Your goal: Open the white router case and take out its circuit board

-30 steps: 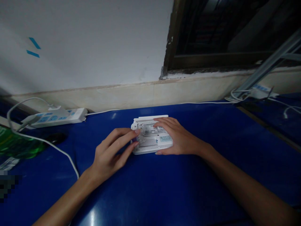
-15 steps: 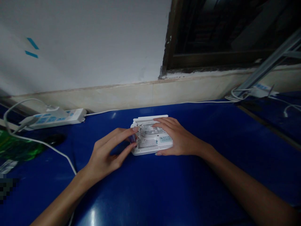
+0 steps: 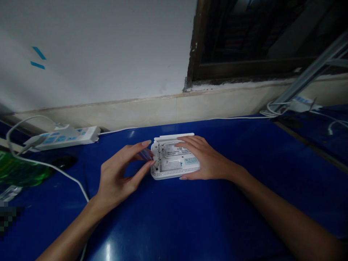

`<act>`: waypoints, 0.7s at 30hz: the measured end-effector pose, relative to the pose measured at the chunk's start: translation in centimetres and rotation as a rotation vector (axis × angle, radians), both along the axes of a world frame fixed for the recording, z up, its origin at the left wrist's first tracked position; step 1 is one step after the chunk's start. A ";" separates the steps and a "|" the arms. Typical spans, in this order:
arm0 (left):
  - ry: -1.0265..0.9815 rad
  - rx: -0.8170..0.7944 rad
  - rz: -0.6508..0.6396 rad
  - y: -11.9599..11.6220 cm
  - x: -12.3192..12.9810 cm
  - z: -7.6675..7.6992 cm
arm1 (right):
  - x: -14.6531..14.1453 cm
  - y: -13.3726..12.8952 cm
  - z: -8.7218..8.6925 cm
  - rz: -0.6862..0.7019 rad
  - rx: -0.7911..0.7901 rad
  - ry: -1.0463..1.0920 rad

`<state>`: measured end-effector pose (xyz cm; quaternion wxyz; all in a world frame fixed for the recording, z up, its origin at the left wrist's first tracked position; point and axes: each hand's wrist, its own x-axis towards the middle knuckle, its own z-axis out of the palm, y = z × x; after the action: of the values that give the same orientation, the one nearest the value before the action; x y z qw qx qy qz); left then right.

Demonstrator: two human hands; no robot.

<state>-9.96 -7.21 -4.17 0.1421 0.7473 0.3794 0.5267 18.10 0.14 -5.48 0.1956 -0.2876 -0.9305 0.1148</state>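
A white router [image 3: 171,166], its vented and labelled underside facing up, lies on the blue table [image 3: 163,217]. My right hand [image 3: 205,157] grips its right end, fingers over the top and thumb along the near edge. At its left end is my left hand [image 3: 118,170], with index finger and thumb curved apart. Between those fingers is a translucent purplish piece [image 3: 145,154], tilted toward the router's left edge. Its exact kind is unclear, and part of it is hidden by the fingers.
A white power strip [image 3: 88,135] with a plug stands at the back left, its cable [image 3: 67,176] looping toward the front. Beside it lie a green bottle [image 3: 24,170] and a dark object [image 3: 65,161]. A metal post [image 3: 304,79] rises at the back right.
My left hand has drawn back a little to the left with the purplish piece, its index finger lifting off the router. My right hand and the router stay in place.
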 end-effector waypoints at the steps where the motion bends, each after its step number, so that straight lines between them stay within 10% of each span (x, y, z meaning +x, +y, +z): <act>1: -0.014 0.007 -0.002 0.0 0.0 0.1 | 0.0 0.0 0.0 0.001 -0.003 0.004; 21: -0.353 -0.079 0.086 -0.1 2.1 0.9 | 0.0 0.1 0.1 -0.020 -0.045 0.010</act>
<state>-7.91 -7.29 -3.30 0.2130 0.6202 0.4009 0.6397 18.05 0.27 -5.34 0.1949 -0.3006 -0.9238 0.1353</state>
